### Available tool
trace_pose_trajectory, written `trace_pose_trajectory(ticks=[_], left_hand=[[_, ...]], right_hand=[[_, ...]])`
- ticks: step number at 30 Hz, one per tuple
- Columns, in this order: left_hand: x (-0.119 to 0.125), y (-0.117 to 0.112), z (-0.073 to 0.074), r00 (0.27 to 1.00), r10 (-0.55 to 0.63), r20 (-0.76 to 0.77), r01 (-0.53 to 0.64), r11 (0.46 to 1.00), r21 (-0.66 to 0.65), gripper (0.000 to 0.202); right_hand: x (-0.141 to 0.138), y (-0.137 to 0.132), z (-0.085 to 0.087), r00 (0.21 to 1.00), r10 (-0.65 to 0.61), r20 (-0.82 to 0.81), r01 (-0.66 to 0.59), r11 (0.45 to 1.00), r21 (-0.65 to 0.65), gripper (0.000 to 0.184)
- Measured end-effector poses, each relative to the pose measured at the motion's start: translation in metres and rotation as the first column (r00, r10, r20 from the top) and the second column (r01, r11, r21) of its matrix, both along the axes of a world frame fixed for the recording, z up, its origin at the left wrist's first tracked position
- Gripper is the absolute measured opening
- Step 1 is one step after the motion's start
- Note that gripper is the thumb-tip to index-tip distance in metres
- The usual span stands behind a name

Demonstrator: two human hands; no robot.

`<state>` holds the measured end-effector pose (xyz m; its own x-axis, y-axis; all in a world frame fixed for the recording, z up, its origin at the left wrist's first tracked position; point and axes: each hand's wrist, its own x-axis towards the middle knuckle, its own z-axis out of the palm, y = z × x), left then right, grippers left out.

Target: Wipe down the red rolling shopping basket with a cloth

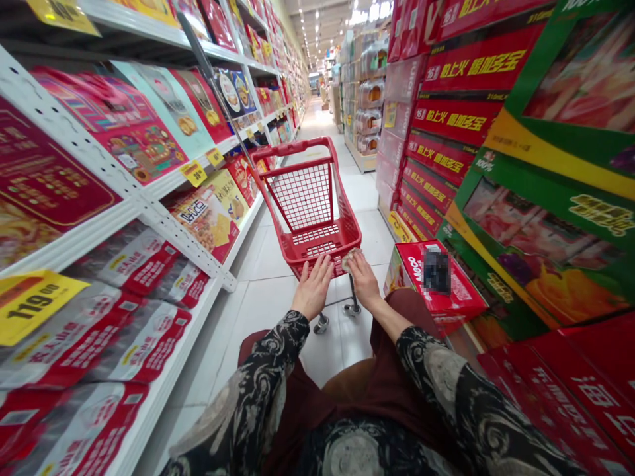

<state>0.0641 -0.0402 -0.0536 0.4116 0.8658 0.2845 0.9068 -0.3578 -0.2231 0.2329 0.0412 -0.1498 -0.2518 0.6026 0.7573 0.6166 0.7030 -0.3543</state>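
A red plastic shopping cart [317,244] stands in front of me, its basket of open mesh with nothing in it. My left hand [316,287] lies with fingers stretched out against the near rim of the basket. Just to its right, my right hand [364,281] is at the near right corner of the same rim. Under its fingers is a small pale crumpled cloth [351,259], pressed to the rim; whether it is cloth or tissue is hard to tell. Two of the cart's wheels [321,324] show below my hands.
White shelves [143,205] with packaged goods and yellow price tags line the left side. On the right rise stacked red drink cartons [456,116] and green cartons [560,218]. A red box [461,291] with a blurred dark item sits near my right knee. The tiled aisle [317,119] runs ahead.
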Motion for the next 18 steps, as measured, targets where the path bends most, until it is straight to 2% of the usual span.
trace_pose_trajectory(ticks=[4, 6, 8, 10, 15, 17, 18], left_hand=[[0.000, -0.003, -0.006, 0.999, -0.006, -0.036, 0.004, 0.999, -0.054, 0.066], [0.000, -0.004, -0.009, 0.999, -0.005, -0.051, 0.000, 0.996, -0.085, 0.066], [0.000, -0.005, -0.011, 0.998, -0.002, -0.057, -0.004, 0.995, -0.100, 0.065], [-0.001, -0.005, -0.012, 0.998, -0.001, -0.055, -0.005, 0.995, -0.098, 0.065], [-0.009, -0.006, -0.010, 0.999, 0.027, -0.030, -0.028, 0.999, -0.044, 0.066], [-0.015, -0.008, -0.010, 0.996, 0.085, -0.001, -0.085, 0.996, -0.011, 0.067], [-0.019, -0.009, -0.010, 0.992, 0.121, 0.016, -0.121, 0.993, 0.004, 0.066]], right_hand=[[-0.001, -0.006, -0.027, 0.998, 0.006, 0.055, -0.002, 0.997, -0.079, 0.053], [0.003, -0.009, -0.033, 0.993, 0.049, 0.111, -0.035, 0.992, -0.123, 0.049], [0.007, -0.013, -0.031, 0.983, 0.110, 0.150, -0.087, 0.985, -0.149, 0.048], [0.009, -0.016, -0.019, 0.984, 0.128, 0.122, -0.113, 0.986, -0.123, 0.050], [-0.010, -0.015, 0.037, 0.995, 0.092, -0.034, -0.090, 0.995, 0.046, 0.049], [-0.026, -0.014, 0.047, 0.991, 0.135, -0.009, -0.134, 0.987, 0.090, 0.046], [-0.033, -0.014, 0.047, 0.987, 0.161, 0.014, -0.161, 0.981, 0.104, 0.044]])
